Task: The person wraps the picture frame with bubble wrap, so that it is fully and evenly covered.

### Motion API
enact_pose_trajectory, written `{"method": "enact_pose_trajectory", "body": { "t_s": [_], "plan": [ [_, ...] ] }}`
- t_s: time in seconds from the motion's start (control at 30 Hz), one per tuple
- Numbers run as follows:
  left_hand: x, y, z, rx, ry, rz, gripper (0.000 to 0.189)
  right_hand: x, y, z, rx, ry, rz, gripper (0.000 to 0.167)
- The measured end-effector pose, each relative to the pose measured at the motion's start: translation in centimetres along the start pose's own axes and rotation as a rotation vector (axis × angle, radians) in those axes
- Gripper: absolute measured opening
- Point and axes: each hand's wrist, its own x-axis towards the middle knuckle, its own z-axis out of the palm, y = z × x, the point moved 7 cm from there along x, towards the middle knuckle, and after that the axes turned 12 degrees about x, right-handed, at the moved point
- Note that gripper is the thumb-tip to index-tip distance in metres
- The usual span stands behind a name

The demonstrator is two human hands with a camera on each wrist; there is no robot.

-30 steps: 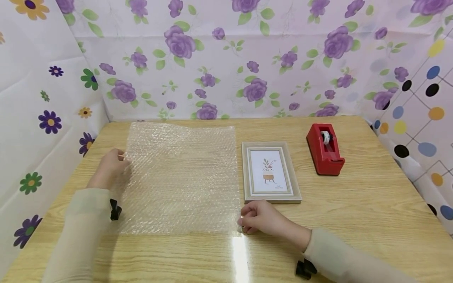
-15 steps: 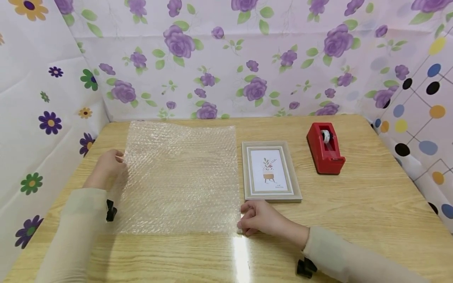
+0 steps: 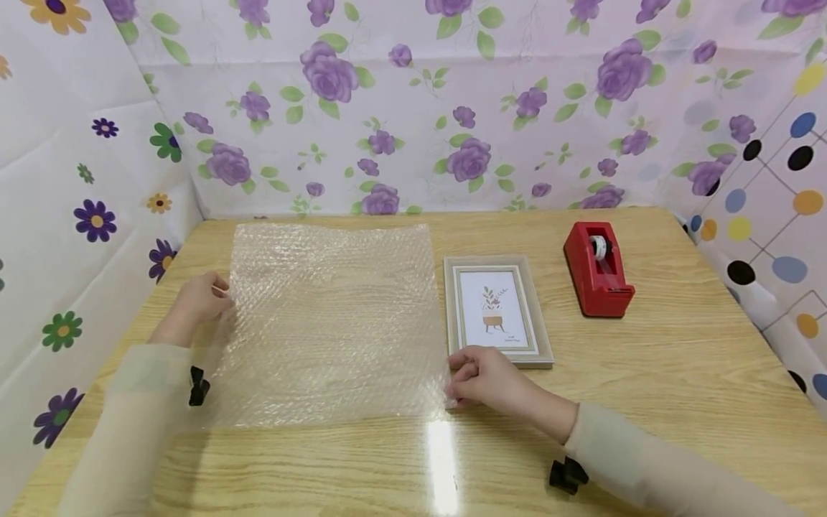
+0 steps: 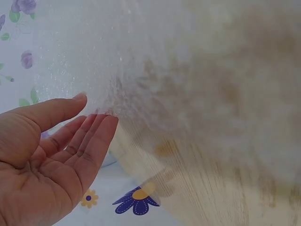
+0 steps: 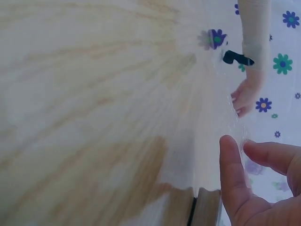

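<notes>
A clear sheet of bubble wrap spreads over the left half of the wooden table. At its left edge my left hand touches the sheet; in the left wrist view that hand has its fingers extended under the wrap, thumb apart. My right hand pinches the lower right corner between thumb and forefinger, just in front of a picture frame. The right wrist view shows this hand with the see-through wrap edge at its fingertips.
Right of the bubble wrap lies the beige picture frame with a potted-plant print. Farther right stands a red tape dispenser with a roll of tape. Patterned cloths border the wooden table at the back and sides.
My right hand has moved slightly up and right, bringing the wrap's corner along and now overlapping the frame's lower edge. The left hand has shifted slightly to the left.
</notes>
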Motion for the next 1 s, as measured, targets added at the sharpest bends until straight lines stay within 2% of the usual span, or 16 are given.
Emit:
{"method": "enact_pose_trajectory", "body": {
  "t_s": [0.33, 0.57, 0.77, 1.0],
  "plan": [
    [-0.8, -0.7, 0.6, 0.029, -0.036, -0.021, 0.042, 0.2, -1.2, -1.6, -0.078, 0.038, -0.031, 0.043],
    [-1.4, -1.1, 1.0, -0.017, -0.043, -0.049, 0.048, 0.8, -1.6, -3.3, -0.113, 0.087, -0.054, 0.041],
    [-2.1, -1.3, 1.5, -0.072, -0.064, -0.051, 0.052, 1.2, -1.5, -4.6, -0.019, 0.156, 0.012, 0.041],
    [-3.6, -1.0, 2.4, -0.202, -0.115, -0.055, 0.053, 1.3, -1.0, -4.9, 0.043, 0.147, 0.058, 0.043]
  ]
}}
